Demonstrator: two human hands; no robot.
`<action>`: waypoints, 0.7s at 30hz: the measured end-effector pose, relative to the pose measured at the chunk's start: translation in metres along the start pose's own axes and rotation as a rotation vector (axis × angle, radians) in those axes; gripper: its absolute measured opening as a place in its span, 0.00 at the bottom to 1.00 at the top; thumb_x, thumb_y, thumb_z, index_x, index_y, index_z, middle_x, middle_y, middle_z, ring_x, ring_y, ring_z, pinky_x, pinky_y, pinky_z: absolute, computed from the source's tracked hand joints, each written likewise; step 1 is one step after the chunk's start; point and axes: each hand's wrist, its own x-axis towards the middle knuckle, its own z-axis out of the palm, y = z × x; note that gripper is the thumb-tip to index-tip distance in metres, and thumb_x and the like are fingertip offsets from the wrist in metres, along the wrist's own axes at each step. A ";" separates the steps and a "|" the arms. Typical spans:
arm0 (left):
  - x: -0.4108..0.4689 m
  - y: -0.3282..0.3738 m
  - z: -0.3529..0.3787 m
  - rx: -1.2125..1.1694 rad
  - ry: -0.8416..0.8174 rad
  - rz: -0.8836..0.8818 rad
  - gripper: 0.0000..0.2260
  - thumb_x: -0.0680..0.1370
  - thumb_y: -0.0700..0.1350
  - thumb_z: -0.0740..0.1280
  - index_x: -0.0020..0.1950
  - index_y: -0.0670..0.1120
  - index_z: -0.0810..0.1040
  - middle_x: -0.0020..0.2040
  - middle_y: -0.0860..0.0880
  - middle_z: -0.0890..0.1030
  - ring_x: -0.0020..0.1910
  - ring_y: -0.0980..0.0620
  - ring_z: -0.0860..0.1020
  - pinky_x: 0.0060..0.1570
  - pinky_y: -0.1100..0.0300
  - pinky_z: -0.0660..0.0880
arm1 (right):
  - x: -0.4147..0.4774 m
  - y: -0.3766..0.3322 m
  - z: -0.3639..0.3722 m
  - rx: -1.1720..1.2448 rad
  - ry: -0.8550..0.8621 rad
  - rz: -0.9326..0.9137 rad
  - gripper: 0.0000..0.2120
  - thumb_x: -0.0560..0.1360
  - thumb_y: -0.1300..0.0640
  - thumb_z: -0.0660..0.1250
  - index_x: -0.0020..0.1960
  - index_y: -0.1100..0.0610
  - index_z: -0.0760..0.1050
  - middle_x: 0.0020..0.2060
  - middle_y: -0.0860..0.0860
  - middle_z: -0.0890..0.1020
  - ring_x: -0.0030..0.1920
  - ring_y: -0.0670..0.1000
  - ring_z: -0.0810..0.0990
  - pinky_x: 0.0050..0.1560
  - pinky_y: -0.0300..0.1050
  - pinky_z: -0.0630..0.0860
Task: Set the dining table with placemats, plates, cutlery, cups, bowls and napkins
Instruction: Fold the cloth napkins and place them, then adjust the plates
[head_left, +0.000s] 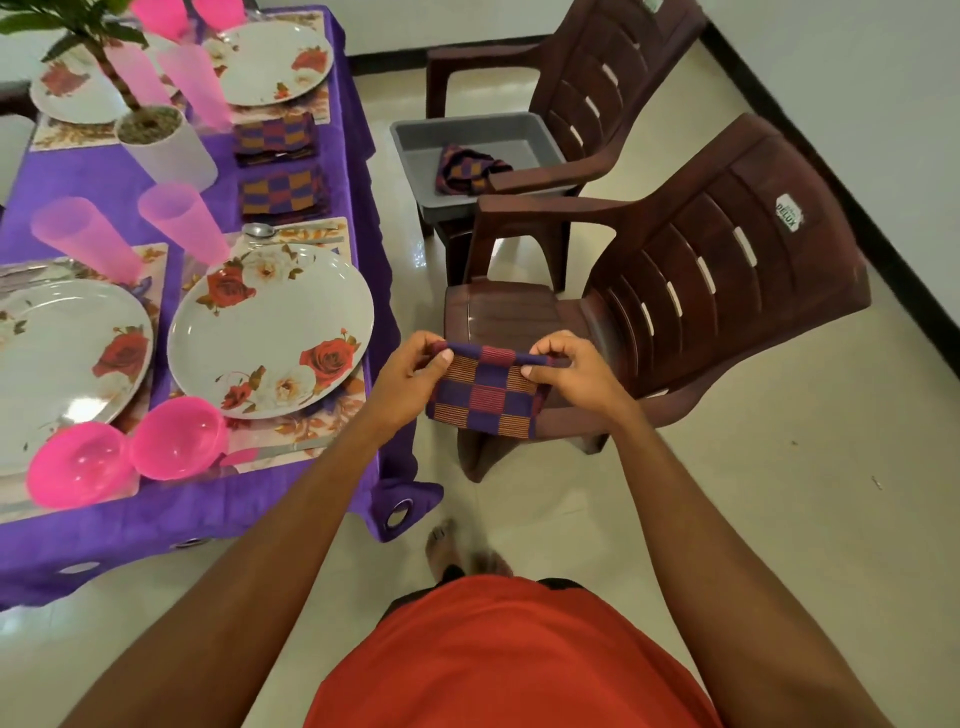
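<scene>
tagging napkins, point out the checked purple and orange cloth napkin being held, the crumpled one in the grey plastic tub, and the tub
held purple and orange checked napkin (485, 395), head view, middle of its front face
crumpled checked napkin (462, 169), head view, its centre
grey plastic tub (410, 158), head view, bare left wall

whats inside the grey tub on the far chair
One crumpled checkered napkin lies in the grey tub. The far chair's armrest covers the tub's near right corner, so that part cannot be seen.
</scene>
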 end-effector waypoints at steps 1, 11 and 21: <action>-0.003 0.004 0.004 -0.004 0.004 0.013 0.07 0.84 0.45 0.60 0.58 0.44 0.73 0.51 0.47 0.80 0.49 0.55 0.80 0.42 0.66 0.77 | -0.002 0.000 0.000 0.005 -0.023 0.006 0.08 0.72 0.61 0.76 0.45 0.50 0.81 0.52 0.51 0.78 0.56 0.53 0.79 0.60 0.61 0.77; -0.031 0.029 0.019 0.384 0.067 0.267 0.08 0.85 0.47 0.56 0.59 0.44 0.69 0.42 0.53 0.76 0.38 0.59 0.77 0.35 0.70 0.70 | -0.015 -0.059 0.024 -0.041 -0.326 -0.201 0.08 0.75 0.56 0.75 0.51 0.53 0.77 0.44 0.48 0.85 0.45 0.46 0.84 0.47 0.43 0.80; -0.075 0.007 -0.040 0.097 0.435 0.182 0.06 0.84 0.45 0.60 0.60 0.47 0.68 0.52 0.47 0.78 0.51 0.52 0.79 0.47 0.63 0.76 | -0.044 -0.059 0.076 0.675 -0.187 0.104 0.15 0.76 0.67 0.71 0.60 0.57 0.77 0.49 0.52 0.85 0.50 0.54 0.85 0.36 0.44 0.82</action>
